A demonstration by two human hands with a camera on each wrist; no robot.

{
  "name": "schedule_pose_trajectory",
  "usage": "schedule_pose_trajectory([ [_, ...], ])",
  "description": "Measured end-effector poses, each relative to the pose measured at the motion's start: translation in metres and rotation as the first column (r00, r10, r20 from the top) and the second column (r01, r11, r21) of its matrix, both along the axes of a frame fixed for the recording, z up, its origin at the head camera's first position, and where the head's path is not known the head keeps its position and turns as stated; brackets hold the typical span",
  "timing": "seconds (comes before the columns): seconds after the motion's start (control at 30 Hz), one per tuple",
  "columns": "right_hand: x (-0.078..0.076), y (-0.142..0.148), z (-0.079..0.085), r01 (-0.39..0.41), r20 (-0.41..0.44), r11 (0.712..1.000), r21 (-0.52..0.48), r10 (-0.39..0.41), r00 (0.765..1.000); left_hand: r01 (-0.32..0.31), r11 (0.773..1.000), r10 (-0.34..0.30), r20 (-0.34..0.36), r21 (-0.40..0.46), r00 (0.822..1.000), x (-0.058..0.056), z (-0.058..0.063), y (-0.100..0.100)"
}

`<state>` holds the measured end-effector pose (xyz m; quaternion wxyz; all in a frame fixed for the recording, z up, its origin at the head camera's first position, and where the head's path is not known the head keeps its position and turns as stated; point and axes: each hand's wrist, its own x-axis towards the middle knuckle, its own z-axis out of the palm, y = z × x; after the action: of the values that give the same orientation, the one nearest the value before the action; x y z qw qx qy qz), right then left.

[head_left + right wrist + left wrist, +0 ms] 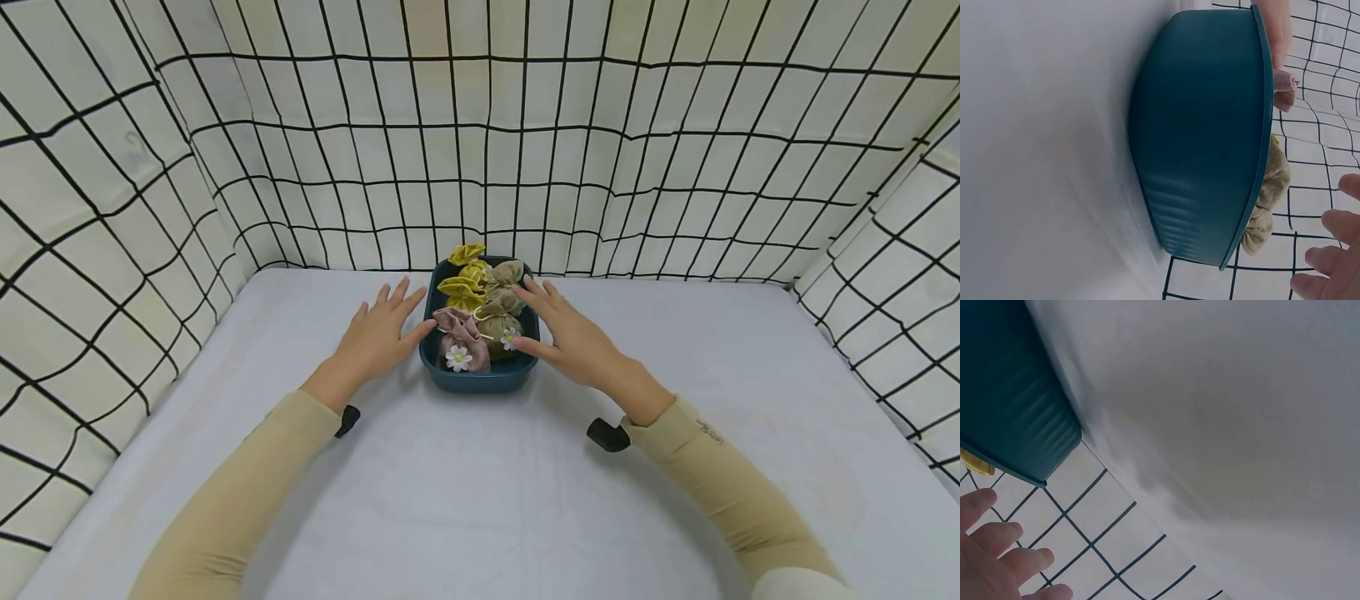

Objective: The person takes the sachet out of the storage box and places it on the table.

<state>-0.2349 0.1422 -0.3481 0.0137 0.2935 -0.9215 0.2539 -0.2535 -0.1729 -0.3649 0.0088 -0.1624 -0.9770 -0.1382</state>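
Observation:
A dark teal plastic basin (480,382) stands on the white table, filled with small drawstring pouches. Yellow pouches (461,289) lie at the back left, khaki pouches (501,307) along the right. At the front left sits a pink pouch (469,340) bearing a white flower (458,359). My left hand (375,337) is spread at the basin's left side, its thumb tip over the rim by the pink pouch. On the other side my right hand (576,342) has its fingers extended, fingertips overlapping the right rim near the khaki pouches. Neither hand grips anything.
A black wire grid (480,154) with white sheeting behind it rises at the back and both sides. The basin is close to the back grid. Under each wrist hangs a small black device (608,435). White cloth (480,492) covers the tabletop.

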Motion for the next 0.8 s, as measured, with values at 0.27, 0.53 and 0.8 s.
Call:
schedule_pose_trajectory([
  [0.27,-0.001,-0.009,0.001,-0.063,0.046,0.996,-0.067,0.067,0.997,0.025,1.0,-0.024,0.025,-0.018,0.999,0.001,-0.002,0.001],
  [0.53,-0.002,-0.018,-0.002,-0.068,-0.01,0.988,-0.137,0.068,0.998,0.054,0.998,-0.053,0.046,-0.027,0.998,0.004,-0.005,0.0],
  [0.8,-0.004,-0.027,-0.006,-0.075,-0.005,0.969,-0.237,0.076,0.997,0.086,0.996,-0.085,0.041,-0.028,0.996,0.006,-0.006,0.0],
])
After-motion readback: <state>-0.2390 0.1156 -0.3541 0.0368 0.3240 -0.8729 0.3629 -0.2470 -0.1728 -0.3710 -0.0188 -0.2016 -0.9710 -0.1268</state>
